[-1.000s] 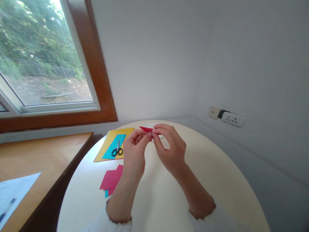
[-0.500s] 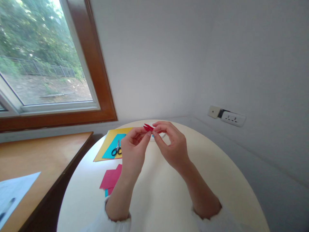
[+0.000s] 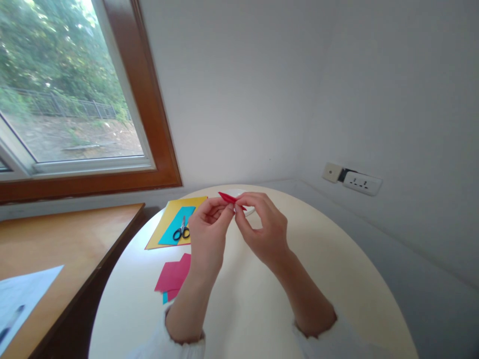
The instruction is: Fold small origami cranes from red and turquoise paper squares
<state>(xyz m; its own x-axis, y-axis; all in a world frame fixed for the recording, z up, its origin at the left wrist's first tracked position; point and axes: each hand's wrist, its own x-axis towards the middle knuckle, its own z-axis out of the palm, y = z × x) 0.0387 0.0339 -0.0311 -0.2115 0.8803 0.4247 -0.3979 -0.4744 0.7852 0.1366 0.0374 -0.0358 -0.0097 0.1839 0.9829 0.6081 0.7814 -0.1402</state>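
Pink paper [image 3: 172,275] is lying on the worktop [image 3: 127,309], and scissors [image 3: 182,228] are resting on blue paper [image 3: 172,227] farther back. My left grip [image 3: 209,232] is pinching red paper [image 3: 226,198] above the worktop; my right grip [image 3: 265,224] is pinching it too.

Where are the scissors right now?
In the head camera view, the scissors lie on the left side of the round table, across the blue paper and yellow sheet, just left of the left hand.
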